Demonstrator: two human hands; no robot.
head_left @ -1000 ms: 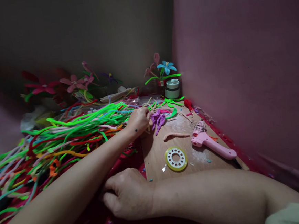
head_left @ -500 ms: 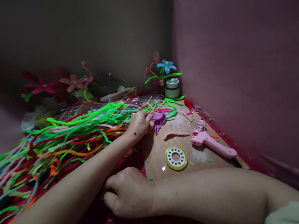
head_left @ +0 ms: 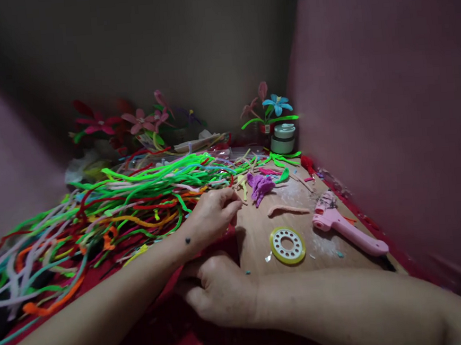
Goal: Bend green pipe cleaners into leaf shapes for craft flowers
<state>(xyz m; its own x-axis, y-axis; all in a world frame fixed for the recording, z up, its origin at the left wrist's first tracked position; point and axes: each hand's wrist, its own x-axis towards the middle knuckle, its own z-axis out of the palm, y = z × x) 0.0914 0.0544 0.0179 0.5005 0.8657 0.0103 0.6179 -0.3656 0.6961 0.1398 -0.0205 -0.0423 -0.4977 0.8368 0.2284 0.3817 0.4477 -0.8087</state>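
My left hand (head_left: 214, 212) hovers at the left edge of a wooden board (head_left: 252, 248), its fingers closed in a pinch. Whatever may be between those fingertips is too small to make out. Just beyond them lies a bunch of purple pipe cleaner loops (head_left: 261, 188). Below my left wrist, my right hand (head_left: 226, 292) is curled closed, its fingertips partly hidden by shadow and the left forearm. A large heap of loose pipe cleaners (head_left: 163, 183), mostly green, spreads beside my left hand.
The board carries a yellow tape roll (head_left: 288, 245), a pink glue gun (head_left: 349, 228) and a pale pink pipe cleaner (head_left: 288, 209). Behind stand a mint-green jar (head_left: 282, 139) and pipe cleaner flowers (head_left: 278, 105). A pink wall (head_left: 388, 101) rises on the right.
My left hand has drawn back toward me, away from the purple loops. My right hand stays low and curled. The whole view has shifted, so things sit further right.
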